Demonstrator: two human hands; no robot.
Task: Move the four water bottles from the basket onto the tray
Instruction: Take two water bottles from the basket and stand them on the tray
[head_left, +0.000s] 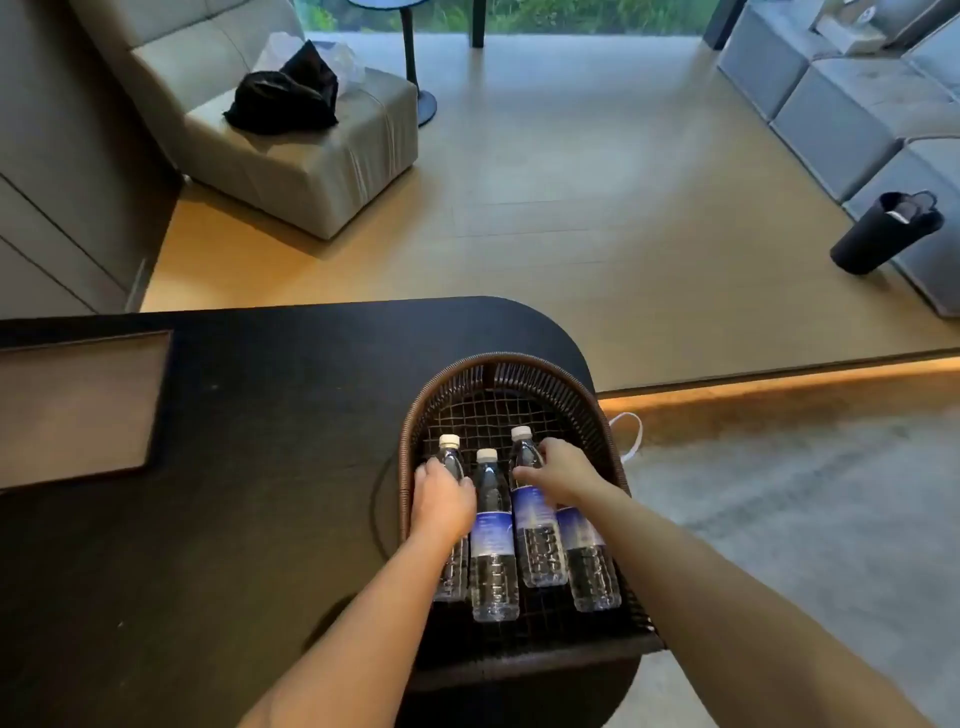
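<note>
Four water bottles lie side by side in the basket (511, 371), caps toward 12 o'clock: first bottle (453, 566) at the left, second bottle (493, 540), third bottle (537, 540), fourth bottle (589, 561) at the right; clear ribbed plastic, white caps, blue labels, the fourth's cap hidden under a hand. Basket: dark brown woven wicker, oval, raised wall, open grid floor; it stands at the rounded right end of the desk (249, 467), at 3 o'clock from the tray. Left hand (441, 501): lies on the first bottle's shoulder, fingers curled over it; whether the grip is closed around the bottle cannot be told. Right hand (558, 473): spread over the upper parts of the third and fourth bottles, fingers touching the third; grip not readable as closed. Tray (78, 410): flat, rectangular, brown, dark rim, bare, at 9 o'clock on the desk, well apart from the basket. Desk: matte black top, curved end. Room: pale smooth floor (571, 208); light upholstered chair (311, 150) at 11 o'clock carrying a black bag (283, 98); grey modular sofa (857, 93) at 1 o'clock; black cylindrical bin (883, 234) at 2 o'clock; grey rug (805, 493) at 3 o'clock.
</note>
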